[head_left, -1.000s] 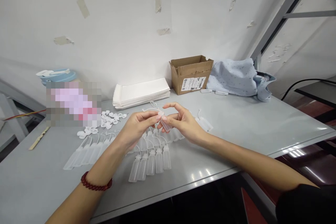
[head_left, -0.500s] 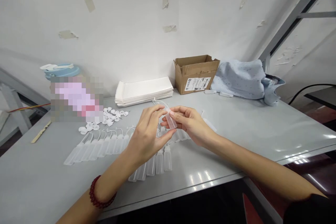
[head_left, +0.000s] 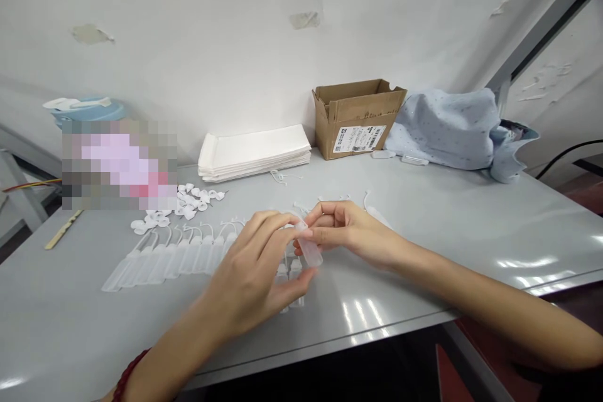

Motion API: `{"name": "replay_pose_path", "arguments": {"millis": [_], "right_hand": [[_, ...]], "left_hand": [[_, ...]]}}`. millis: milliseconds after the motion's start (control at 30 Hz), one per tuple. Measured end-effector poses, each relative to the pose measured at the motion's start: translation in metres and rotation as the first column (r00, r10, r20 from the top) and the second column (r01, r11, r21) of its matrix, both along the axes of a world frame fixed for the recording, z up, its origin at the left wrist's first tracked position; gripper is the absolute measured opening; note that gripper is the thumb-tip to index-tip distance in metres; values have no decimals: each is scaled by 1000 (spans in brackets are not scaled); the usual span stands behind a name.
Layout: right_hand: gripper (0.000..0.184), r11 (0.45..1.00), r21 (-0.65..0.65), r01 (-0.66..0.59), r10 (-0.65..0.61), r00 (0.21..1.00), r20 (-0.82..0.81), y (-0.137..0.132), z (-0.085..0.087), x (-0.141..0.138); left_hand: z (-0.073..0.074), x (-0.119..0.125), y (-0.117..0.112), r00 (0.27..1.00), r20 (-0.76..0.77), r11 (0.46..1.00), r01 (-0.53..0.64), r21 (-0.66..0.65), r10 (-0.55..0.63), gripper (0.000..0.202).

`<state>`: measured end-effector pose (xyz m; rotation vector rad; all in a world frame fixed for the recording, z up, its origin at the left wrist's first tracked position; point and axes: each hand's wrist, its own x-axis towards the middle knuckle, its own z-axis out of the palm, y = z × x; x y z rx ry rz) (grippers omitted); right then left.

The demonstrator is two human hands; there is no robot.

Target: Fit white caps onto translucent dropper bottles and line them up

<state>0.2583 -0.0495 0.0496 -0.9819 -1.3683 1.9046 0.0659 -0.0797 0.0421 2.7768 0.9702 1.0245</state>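
Both my hands meet over the middle of the grey table (head_left: 424,226) on one small translucent plastic bottle (head_left: 311,252). My right hand (head_left: 351,235) pinches its upper end with thumb and fingers. My left hand (head_left: 257,273) curls around it from the left, fingertips at the bottle's top and thumb beneath it. Under and behind my left hand lies a row of similar capped bottles (head_left: 164,260), side by side. A scatter of small white caps (head_left: 188,201) sits farther back on the left.
A stack of white paper bags (head_left: 254,151) lies against the wall. An open cardboard box (head_left: 355,116) stands beside it, then a crumpled light-blue cloth (head_left: 452,129). A blue lidded container (head_left: 82,108) is at far left. The table's front edge runs close below my hands.
My hands have come down toward the table with the bottle, from chest height to just above the rows. The left hand's fingers now wrap closer around the bottle.
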Motion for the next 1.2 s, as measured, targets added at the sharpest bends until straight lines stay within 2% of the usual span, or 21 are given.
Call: {"name": "replay_pose_path", "arguments": {"millis": [67,133,233,367,533,700,867,1200], "right_hand": [[31,999,20,-39,38,997,65,0,1,1],[32,984,28,-176,170,974,152,1,3,6],[29,915,16,-404,383,880,281,5,7,16],[21,854,3,-521,474,781,407,4,7,20],[16,833,-2,-554,481,723,496,-1,1,15],[23,836,-26,-549,473,695,542,-2,-1,14],[27,839,-55,-541,476,683,554,-2,-2,14],[17,857,-43,-513,449,705,549,-3,-5,11]], "left_hand": [[-1,0,-6,1000,-22,1000,-12,-4,12,23],[-1,-1,-11,999,-53,1000,-5,-28,4,23],[-3,-2,-15,990,-129,994,44,-100,-56,23],[-5,-2,-19,964,-231,983,96,-154,-131,23],[-5,2,-20,941,-313,984,84,-158,-131,17],[-6,4,-19,938,-327,988,69,-139,-111,11],[-10,2,-19,939,-326,990,70,-122,-106,11],[-15,1,-21,949,-304,996,70,-63,-86,14]]}}
